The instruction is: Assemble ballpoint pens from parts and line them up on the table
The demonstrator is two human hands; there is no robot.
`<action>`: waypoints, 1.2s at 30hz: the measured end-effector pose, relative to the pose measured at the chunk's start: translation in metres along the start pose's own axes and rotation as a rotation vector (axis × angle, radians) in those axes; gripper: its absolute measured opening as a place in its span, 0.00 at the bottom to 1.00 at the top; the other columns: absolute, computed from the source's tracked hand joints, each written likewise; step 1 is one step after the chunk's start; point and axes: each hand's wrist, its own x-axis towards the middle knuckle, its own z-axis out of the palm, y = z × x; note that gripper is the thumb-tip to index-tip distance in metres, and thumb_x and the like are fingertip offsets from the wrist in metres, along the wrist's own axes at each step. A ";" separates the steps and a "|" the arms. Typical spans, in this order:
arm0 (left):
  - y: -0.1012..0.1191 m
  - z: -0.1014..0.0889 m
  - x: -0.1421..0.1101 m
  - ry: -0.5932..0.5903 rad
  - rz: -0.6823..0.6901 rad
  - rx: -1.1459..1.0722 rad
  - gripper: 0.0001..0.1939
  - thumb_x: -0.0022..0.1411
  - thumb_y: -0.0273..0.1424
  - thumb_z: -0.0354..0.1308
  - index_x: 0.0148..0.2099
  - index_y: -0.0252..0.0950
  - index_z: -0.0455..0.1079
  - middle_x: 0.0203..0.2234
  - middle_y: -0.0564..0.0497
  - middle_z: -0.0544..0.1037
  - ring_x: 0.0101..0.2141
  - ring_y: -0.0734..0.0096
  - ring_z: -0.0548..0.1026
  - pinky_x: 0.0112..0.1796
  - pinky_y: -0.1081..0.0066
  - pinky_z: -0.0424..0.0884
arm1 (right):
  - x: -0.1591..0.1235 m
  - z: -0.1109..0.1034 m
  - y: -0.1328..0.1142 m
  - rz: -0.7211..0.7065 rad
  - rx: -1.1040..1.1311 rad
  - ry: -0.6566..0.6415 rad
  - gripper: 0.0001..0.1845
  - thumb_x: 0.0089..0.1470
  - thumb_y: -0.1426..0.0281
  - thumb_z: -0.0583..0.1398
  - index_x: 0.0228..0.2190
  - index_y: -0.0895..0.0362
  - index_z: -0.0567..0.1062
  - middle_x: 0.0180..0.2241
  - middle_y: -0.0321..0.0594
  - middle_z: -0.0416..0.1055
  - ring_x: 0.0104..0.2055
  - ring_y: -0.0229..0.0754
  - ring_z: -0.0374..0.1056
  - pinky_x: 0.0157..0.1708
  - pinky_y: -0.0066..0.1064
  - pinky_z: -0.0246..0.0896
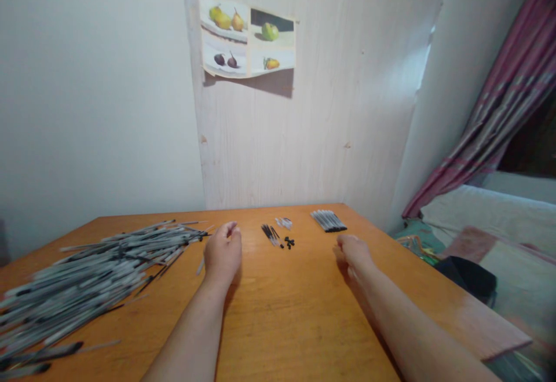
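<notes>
Two bare hands rest over an orange-brown wooden table (282,324), well apart from each other. The left hand (223,252) is just beside the right end of a large, loose pile of slim grey, translucent and black plastic pen parts (99,278), its fingers curled toward the thumb; whether they pinch anything, I cannot tell. One short, pale translucent tube (200,265) lies at its outer side, between the hand and the pile. The right hand (355,253) is half curled on the other side, its fingertips partly hidden, so I cannot tell whether they meet or hold something. Just beyond it lies a neat side-by-side row of translucent grey pens with black ends (328,221). Between the hands, nearer the far edge, sit three small groups close together: slim black-and-clear sticks (272,236), small clear plastic pieces (284,223) and a cluster of tiny black plastic pieces (289,243). On the pale wall behind hangs a paper sheet with four fruit pictures (249,40); a pink curtain (469,133) hangs at right.
</notes>
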 end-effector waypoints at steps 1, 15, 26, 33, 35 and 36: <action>-0.005 -0.001 0.003 0.036 -0.046 -0.048 0.18 0.61 0.37 0.52 0.48 0.35 0.74 0.43 0.43 0.80 0.44 0.62 0.76 0.48 0.65 0.68 | -0.005 0.004 -0.002 -0.004 0.045 -0.034 0.09 0.43 0.74 0.55 0.18 0.53 0.59 0.13 0.31 0.54 0.16 0.35 0.53 0.15 0.26 0.45; -0.009 -0.029 0.019 0.318 -0.546 -0.702 0.12 0.46 0.28 0.60 0.37 0.33 0.73 0.26 0.53 0.75 0.26 0.77 0.70 0.29 0.76 0.64 | -0.082 0.070 -0.021 -0.533 -0.226 -0.593 0.09 0.50 0.71 0.55 0.26 0.57 0.75 0.25 0.37 0.70 0.31 0.39 0.64 0.33 0.29 0.56; -0.006 -0.029 0.018 0.339 -0.638 -0.743 0.09 0.51 0.27 0.59 0.37 0.33 0.72 0.28 0.51 0.76 0.24 0.80 0.70 0.26 0.79 0.63 | -0.125 0.116 -0.045 -0.909 -0.581 -0.833 0.18 0.62 0.67 0.51 0.46 0.54 0.78 0.42 0.47 0.73 0.46 0.44 0.65 0.46 0.32 0.56; -0.005 -0.027 0.014 0.325 -0.621 -0.744 0.08 0.51 0.30 0.60 0.35 0.34 0.72 0.27 0.51 0.76 0.26 0.78 0.71 0.28 0.76 0.65 | -0.130 0.141 -0.051 -0.957 -0.705 -0.832 0.21 0.64 0.66 0.49 0.52 0.50 0.75 0.43 0.47 0.71 0.47 0.46 0.65 0.45 0.33 0.56; -0.006 -0.025 0.013 0.320 -0.615 -0.744 0.08 0.50 0.30 0.60 0.34 0.33 0.72 0.27 0.50 0.76 0.26 0.77 0.71 0.29 0.76 0.66 | -0.129 0.146 -0.051 -0.966 -0.722 -0.824 0.21 0.65 0.65 0.48 0.52 0.50 0.75 0.42 0.47 0.71 0.47 0.47 0.64 0.44 0.33 0.56; -0.007 -0.025 0.013 0.318 -0.612 -0.744 0.08 0.50 0.30 0.61 0.34 0.33 0.72 0.27 0.50 0.76 0.26 0.77 0.71 0.29 0.75 0.66 | -0.128 0.149 -0.050 -0.968 -0.730 -0.820 0.21 0.65 0.65 0.48 0.52 0.49 0.75 0.42 0.47 0.71 0.46 0.47 0.64 0.44 0.33 0.56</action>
